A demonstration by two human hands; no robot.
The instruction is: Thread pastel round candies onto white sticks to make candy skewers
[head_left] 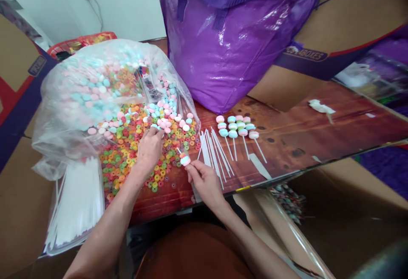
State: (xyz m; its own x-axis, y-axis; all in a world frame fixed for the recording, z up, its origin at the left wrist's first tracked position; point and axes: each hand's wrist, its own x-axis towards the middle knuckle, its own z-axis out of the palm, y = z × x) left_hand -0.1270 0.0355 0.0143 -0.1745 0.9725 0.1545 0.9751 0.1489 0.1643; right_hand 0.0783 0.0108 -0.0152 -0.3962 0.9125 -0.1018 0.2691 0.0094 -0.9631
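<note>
My right hand (204, 181) is closed in a pinch on a white stick that carries a short stack of candies (185, 159), with the stick's tip poking out above them. My left hand (149, 146) reaches into the loose candy, fingers bunched together at the edge of the pink, white and blue candy discs (164, 124). Whatever its fingertips hold is hidden. Around it spread many small ring candies (127, 156) in red, orange, yellow and green. To the right lie bare white sticks (218, 151) and several finished candy skewers (232, 127) in a row.
A clear plastic bag (73, 105) full of candy discs covers the table's left side. Below it sits a pack of white sticks (78, 202). Behind stands a large purple bag (223, 54) beside a cardboard box (357, 24). Crumpled white paper (320, 106) lies on the tabletop (296, 130).
</note>
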